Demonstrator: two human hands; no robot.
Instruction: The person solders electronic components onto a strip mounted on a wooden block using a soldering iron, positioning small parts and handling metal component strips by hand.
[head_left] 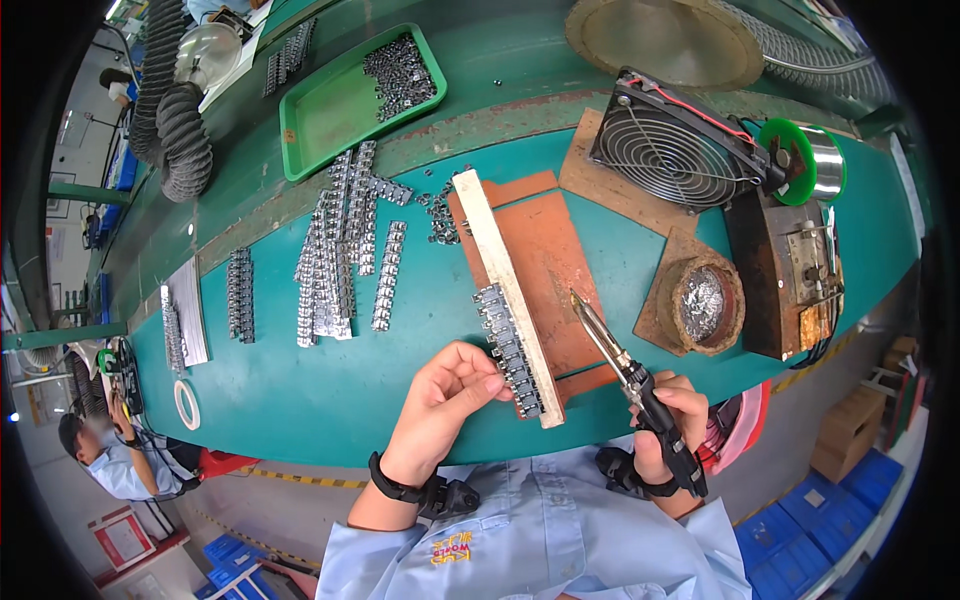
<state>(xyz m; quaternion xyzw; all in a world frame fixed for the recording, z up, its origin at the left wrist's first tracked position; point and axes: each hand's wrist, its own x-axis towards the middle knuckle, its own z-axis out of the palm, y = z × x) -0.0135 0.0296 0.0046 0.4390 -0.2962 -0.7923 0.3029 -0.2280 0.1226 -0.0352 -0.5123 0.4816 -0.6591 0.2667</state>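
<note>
1. On the green mat (260,400), in the head view, a strip (511,350) of dark, metal-edged parts lies along the left side of a pale bar (500,250), over its half nearer the person.
2. The left hand (440,395) has thumb and fingers bunched against the strip's left edge, near its lower end; whether they pinch it or only touch it, I cannot tell.
3. The right hand (675,430) is closed around the handle of a soldering iron (650,400), which slants up and left, its tip over the red-brown board (545,250) right of the bar.
4. Left of the bar's upper end are loose bits (442,215); further left, more strips (335,250) lie heaped.
5. Right of the board stands a round pot (735,310) with silvery scraps inside, near a metal box (770,270). A solder spool (825,165) sits by the box's far end, beside a fan (675,150).
6. Beyond the heap, a green tray (320,120) holds small parts (405,80) at its right end.
7. At the far left, a co-worker (120,470) sits.
</note>
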